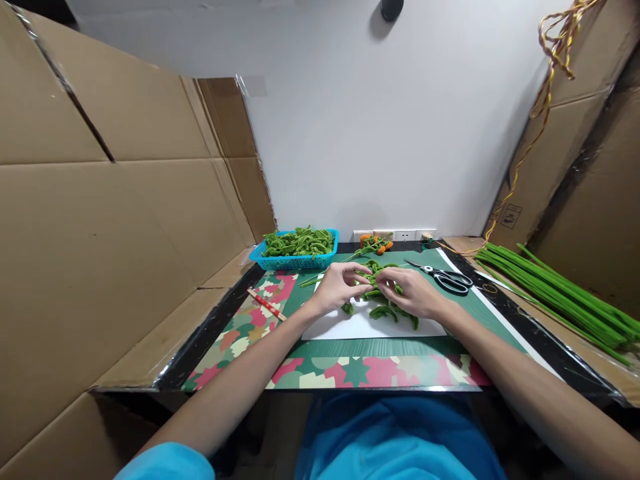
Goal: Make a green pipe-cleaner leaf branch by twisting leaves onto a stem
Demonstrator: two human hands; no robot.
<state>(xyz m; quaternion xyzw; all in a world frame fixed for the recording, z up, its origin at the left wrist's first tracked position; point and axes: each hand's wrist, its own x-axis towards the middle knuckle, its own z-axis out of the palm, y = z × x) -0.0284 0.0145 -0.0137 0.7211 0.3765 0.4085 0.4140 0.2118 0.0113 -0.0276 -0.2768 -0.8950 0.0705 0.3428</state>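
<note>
Over a white sheet (330,328), my left hand (343,287) and my right hand (406,290) face each other, fingertips close together. Both sets of fingers are curled toward a small green piece between them; whether either hand grips it is too small to make out. Curled fuzzy green pieces (384,311) lie on the sheet below and between the hands, and more show behind the fingers. A thin green stem (311,281) lies just left of my left hand.
A blue basket (295,261) of green pieces stands at the back left, with orange flowers (376,244) to its right. Black scissors (453,281) and long green stems (560,293) lie right; red chopsticks (267,305) left. Cardboard walls (125,220) flank the table.
</note>
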